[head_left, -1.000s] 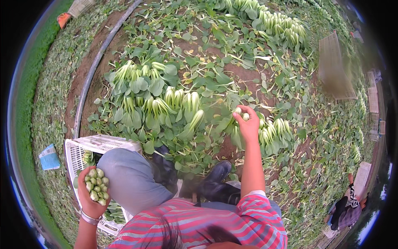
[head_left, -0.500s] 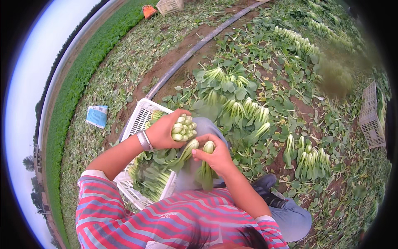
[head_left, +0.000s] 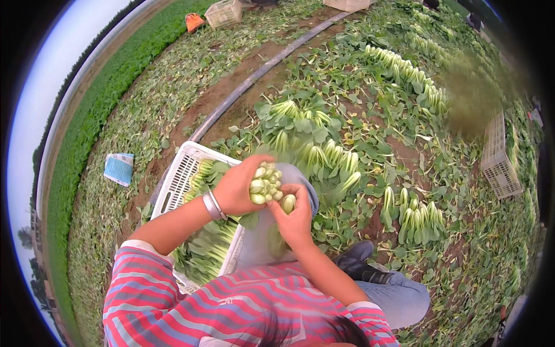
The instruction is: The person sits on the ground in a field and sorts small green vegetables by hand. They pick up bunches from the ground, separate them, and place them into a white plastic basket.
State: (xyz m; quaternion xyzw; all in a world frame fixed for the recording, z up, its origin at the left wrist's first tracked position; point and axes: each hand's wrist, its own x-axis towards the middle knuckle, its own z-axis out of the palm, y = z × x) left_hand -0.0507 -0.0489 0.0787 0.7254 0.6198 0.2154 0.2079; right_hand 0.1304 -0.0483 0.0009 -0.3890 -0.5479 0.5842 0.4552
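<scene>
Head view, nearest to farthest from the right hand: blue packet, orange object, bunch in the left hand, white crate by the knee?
1. Bunch in the left hand: just left of the right hand.
2. White crate: left, beyond the bunch.
3. Blue packet: farther left.
4. Orange object: far upper left.

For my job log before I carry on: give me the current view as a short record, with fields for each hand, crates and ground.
Left hand: wrapped around a bunch of greens, pale bases showing
Right hand: holding a head of greens close beside the bunch
Near crate: white crate at the person's left, more greens inside
Far crate: slatted crate at the right
Ground: laid-out greens among loose leaves; grey hose beyond the white crate
</scene>
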